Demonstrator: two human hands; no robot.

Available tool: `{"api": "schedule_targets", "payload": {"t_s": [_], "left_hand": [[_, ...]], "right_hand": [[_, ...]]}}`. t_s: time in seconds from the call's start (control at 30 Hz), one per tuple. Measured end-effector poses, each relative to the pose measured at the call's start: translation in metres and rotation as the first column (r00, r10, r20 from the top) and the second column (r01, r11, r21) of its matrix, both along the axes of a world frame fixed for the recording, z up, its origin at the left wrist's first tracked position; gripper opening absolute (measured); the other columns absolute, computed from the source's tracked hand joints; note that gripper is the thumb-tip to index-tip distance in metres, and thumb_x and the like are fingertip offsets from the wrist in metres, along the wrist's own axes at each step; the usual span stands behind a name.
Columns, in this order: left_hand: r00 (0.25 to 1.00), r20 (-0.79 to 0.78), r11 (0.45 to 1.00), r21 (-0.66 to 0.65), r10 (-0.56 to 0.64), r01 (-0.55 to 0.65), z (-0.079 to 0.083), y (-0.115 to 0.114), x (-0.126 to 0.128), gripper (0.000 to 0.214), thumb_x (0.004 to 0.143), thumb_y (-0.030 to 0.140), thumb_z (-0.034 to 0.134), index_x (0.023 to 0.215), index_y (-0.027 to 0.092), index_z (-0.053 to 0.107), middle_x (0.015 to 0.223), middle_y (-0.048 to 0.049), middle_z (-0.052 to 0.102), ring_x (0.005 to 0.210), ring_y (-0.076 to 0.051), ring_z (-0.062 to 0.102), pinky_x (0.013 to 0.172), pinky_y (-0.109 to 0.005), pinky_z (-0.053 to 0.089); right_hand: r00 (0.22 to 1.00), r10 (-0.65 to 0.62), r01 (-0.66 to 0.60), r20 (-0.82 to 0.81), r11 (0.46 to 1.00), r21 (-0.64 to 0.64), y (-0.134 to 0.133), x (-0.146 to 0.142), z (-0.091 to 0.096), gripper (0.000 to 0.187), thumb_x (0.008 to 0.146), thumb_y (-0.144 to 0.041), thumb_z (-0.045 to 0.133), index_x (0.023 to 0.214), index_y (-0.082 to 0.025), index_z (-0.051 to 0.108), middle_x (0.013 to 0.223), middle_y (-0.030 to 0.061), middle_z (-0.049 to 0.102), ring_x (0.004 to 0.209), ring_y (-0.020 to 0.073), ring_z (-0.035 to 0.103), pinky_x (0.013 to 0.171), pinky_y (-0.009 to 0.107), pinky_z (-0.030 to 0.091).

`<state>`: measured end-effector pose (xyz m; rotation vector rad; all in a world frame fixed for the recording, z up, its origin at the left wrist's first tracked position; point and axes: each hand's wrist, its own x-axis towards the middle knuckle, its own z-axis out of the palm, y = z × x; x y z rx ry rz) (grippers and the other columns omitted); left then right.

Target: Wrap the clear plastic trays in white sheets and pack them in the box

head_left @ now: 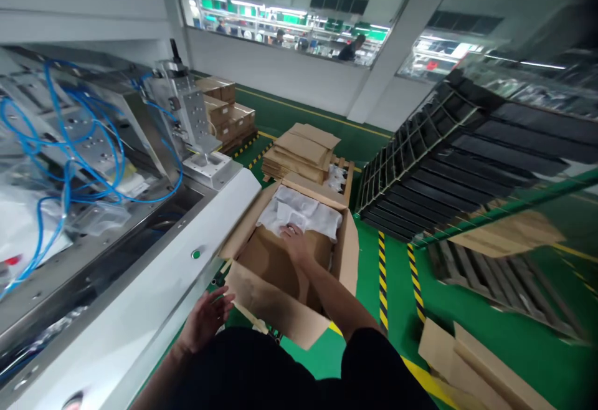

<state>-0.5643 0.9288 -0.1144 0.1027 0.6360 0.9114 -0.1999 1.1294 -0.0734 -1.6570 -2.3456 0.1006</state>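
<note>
An open cardboard box (348,254) stands on the green floor beside a white machine. Inside it lie white plastic-wrapped packets (301,210) at the far end and a brown cardboard sheet (271,257) nearer me. My right hand (293,240) reaches into the box, its fingers curled on the near edge of the white packets. My left hand (205,319) hovers with fingers spread next to the near flap of the box (266,304), holding nothing.
The white machine (140,310) with blue hoses (70,148) and a green button (196,253) runs along the left. Flattened cartons (303,148) lie on a pallet beyond the box. Black racks (467,154) lean at right. Loose cardboard (471,366) lies bottom right.
</note>
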Motion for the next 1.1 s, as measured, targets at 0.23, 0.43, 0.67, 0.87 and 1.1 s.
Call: {"api": "schedule_targets", "payload": {"t_s": [0.23, 0.43, 0.67, 0.87, 1.1], "left_hand": [[0.995, -0.023, 0.995, -0.002, 0.096, -0.096, -0.001, -0.012, 0.005, 0.064, 0.084, 0.059, 0.097, 0.130, 0.017, 0.081, 0.125, -0.0149, 0.079, 0.108, -0.026, 0.075, 0.091, -0.034, 0.059], [0.995, -0.009, 0.994, 0.044, 0.104, -0.104, 0.007, -0.013, 0.016, 0.061, 0.087, 0.059, 0.095, 0.128, 0.016, 0.081, 0.122, -0.0151, 0.079, 0.104, -0.026, 0.074, 0.086, -0.033, 0.056], [0.994, 0.011, 0.991, 0.077, 0.113, -0.114, 0.009, -0.012, 0.019, 0.060, 0.089, 0.059, 0.093, 0.129, 0.016, 0.080, 0.124, -0.0153, 0.079, 0.105, -0.025, 0.074, 0.088, -0.032, 0.055], [0.994, 0.015, 0.991, 0.069, 0.112, -0.113, 0.009, -0.010, 0.016, 0.060, 0.087, 0.059, 0.095, 0.127, 0.017, 0.081, 0.122, -0.0141, 0.079, 0.103, -0.025, 0.074, 0.086, -0.032, 0.055], [0.996, -0.005, 0.994, 0.070, 0.085, -0.084, 0.014, -0.004, 0.009, 0.059, 0.085, 0.060, 0.096, 0.125, 0.018, 0.082, 0.119, -0.0126, 0.079, 0.104, -0.025, 0.074, 0.087, -0.032, 0.054]], "right_hand": [[0.995, 0.045, -0.044, 0.088, 0.999, -0.008, -0.006, 0.032, -0.014, 0.046, 0.097, -0.001, 0.054, 0.130, -0.021, 0.079, 0.146, 0.0082, 0.072, 0.143, 0.0319, 0.053, 0.121, 0.044, 0.043], [0.995, -0.067, 0.061, 0.077, 0.996, 0.072, -0.002, 0.046, -0.024, 0.049, 0.097, 0.001, 0.045, 0.126, -0.017, 0.080, 0.136, 0.0119, 0.076, 0.136, 0.0333, 0.056, 0.118, 0.044, 0.045], [0.976, -0.216, 0.210, 0.028, 0.966, 0.148, -0.009, 0.025, -0.022, 0.029, 0.106, -0.013, 0.049, 0.112, -0.017, 0.077, 0.121, 0.0182, 0.076, 0.124, 0.0374, 0.061, 0.106, 0.049, 0.044], [0.958, -0.283, 0.285, -0.042, 0.958, 0.036, 0.012, 0.018, -0.039, 0.027, 0.104, -0.012, 0.050, 0.104, -0.019, 0.076, 0.119, 0.0183, 0.076, 0.129, 0.0397, 0.056, 0.110, 0.057, 0.036], [0.985, -0.160, 0.157, -0.061, 0.986, -0.051, 0.030, 0.025, -0.052, 0.032, 0.102, -0.006, 0.050, 0.112, -0.020, 0.077, 0.133, 0.0161, 0.075, 0.144, 0.0343, 0.050, 0.124, 0.058, 0.025]]}}
